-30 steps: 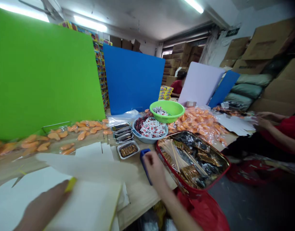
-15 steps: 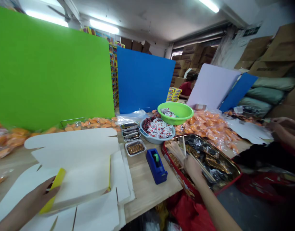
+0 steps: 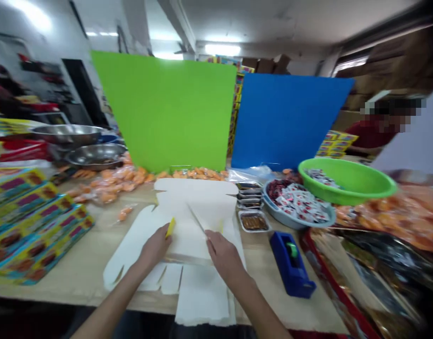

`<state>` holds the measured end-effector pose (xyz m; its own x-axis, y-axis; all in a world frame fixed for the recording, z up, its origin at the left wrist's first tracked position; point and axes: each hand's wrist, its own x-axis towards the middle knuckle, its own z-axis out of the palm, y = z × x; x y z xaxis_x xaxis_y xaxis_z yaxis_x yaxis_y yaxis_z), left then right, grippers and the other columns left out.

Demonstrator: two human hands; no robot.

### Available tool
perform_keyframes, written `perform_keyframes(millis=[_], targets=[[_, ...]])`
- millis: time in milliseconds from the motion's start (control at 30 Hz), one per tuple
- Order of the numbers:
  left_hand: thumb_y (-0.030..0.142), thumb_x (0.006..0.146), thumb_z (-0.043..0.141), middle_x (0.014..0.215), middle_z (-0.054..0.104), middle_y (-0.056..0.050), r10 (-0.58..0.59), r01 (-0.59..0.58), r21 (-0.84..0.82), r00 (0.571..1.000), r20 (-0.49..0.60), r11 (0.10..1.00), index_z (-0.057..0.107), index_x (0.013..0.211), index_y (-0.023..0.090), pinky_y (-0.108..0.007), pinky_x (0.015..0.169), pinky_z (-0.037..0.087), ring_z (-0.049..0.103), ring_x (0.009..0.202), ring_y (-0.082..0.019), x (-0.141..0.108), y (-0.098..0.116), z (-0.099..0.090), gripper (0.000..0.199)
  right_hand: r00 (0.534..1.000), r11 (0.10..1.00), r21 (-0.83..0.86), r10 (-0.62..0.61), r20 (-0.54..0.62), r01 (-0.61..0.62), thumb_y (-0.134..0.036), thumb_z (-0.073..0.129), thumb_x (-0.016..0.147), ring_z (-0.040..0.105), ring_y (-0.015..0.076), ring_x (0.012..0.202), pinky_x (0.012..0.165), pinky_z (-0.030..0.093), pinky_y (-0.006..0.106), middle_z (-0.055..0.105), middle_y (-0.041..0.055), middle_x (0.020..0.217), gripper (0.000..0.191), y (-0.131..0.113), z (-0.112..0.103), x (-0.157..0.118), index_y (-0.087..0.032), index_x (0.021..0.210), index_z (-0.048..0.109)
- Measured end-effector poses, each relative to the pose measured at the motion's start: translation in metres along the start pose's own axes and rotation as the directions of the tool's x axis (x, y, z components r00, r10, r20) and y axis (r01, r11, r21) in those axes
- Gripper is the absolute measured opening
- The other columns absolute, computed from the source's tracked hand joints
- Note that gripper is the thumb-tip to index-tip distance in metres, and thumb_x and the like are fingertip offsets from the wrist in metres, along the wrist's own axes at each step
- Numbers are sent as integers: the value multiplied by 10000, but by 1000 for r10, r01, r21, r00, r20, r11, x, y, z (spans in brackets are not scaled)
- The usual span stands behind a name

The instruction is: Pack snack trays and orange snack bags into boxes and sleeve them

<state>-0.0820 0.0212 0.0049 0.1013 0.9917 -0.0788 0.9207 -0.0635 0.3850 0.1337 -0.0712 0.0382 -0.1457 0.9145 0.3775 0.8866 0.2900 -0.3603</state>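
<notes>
Die-cut white card blank point(image 3: 197, 197) lay flat on pale wooden table point(image 3: 75, 292), left of blue tape dispenser point(image 3: 292, 263). Left hand point(image 3: 154, 247) pinched narrow yellow strip point(image 3: 170, 228) against card. Right hand point(image 3: 223, 256) sat on card, well apart from left, grip unclear. Card looked light, fairly stiff, likely floppy at flaps; best grabbed along long edges, not thin tabs, imo.
</notes>
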Motion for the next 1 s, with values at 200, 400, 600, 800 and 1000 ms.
perform_keyframes(millis=[200,400,600,800,1000], targets=[[140,771,385,1197,567,-87,-12,13,-53,1000,7,999,476,1200,181,-265,877,390,533,1093,-191,-3,2,1,440,979,991,-134,2,202,25,29,499,700,582,158,543,490,420,225,618,47,633,214,-8,44,25,-124,671,645],[159,785,392,1225,540,-132,-29,32,-82,999,33,996,450,1230,151,-309,873,388,525,1101,-231,-3,1,-1,448,980,948,-262,196,31,-182,-224,362,915,589,173,838,737,462,259,592,81,975,281,28,15,24,-176,1097,571],[146,781,381,1234,531,-123,-9,14,-97,999,48,995,451,1231,149,-299,887,381,512,1116,-222,-1,0,-5,456,904,809,-409,407,-128,-422,-128,437,820,446,378,1122,898,384,505,495,276,1183,388,108,18,27,14,1179,482],[168,787,388,1180,555,-103,-27,31,-82,998,53,996,475,1205,181,-286,869,383,533,1072,-219,-1,-1,-5,428,965,877,-411,260,-32,-250,25,265,778,455,259,1174,969,387,415,533,181,1215,483,124,30,-5,-68,1173,528],[174,779,386,1114,577,-89,-37,40,-62,998,59,997,491,1172,205,-284,816,401,563,1000,-217,-4,4,-9,408,945,942,-258,-267,-187,215,-157,302,887,309,202,1287,1034,342,352,383,96,1377,514,81,-6,-50,-127,1393,214]])
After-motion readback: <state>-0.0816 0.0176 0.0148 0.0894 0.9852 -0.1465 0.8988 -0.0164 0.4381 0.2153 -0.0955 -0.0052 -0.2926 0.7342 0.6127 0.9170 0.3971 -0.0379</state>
